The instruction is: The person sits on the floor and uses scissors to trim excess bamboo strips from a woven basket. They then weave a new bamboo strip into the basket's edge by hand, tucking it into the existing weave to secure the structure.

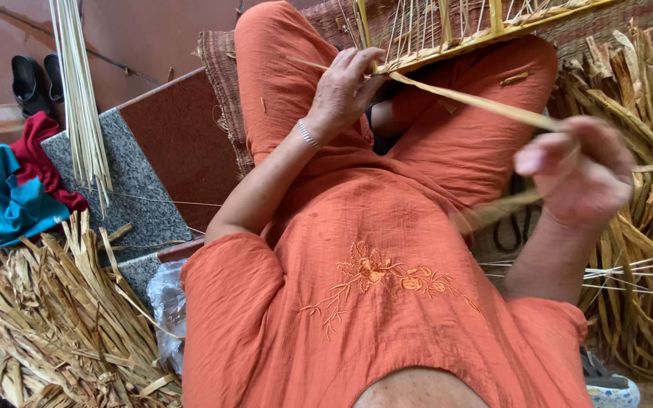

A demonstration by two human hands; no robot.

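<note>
I sit cross-legged in orange clothes. My left hand (345, 83), with a thin bracelet at the wrist, pinches the lower edge of a woven piece on a yellow frame (447, 34) that rests on my knees. A long flat dried-leaf strip (470, 100) runs from that edge to my right hand (580, 174), which is blurred by motion and closed around the strip, held out to the right above my thigh. The strip's loose end (496, 210) trails below the right hand.
Heaps of dried leaf strips lie at the lower left (47, 325) and along the right (644, 189). A bundle of thin sticks (81, 98) leans at the upper left. Nearby are teal and red cloths (17, 189), black shoes (33, 79), a granite slab (134, 189) and a woven mat (221, 83).
</note>
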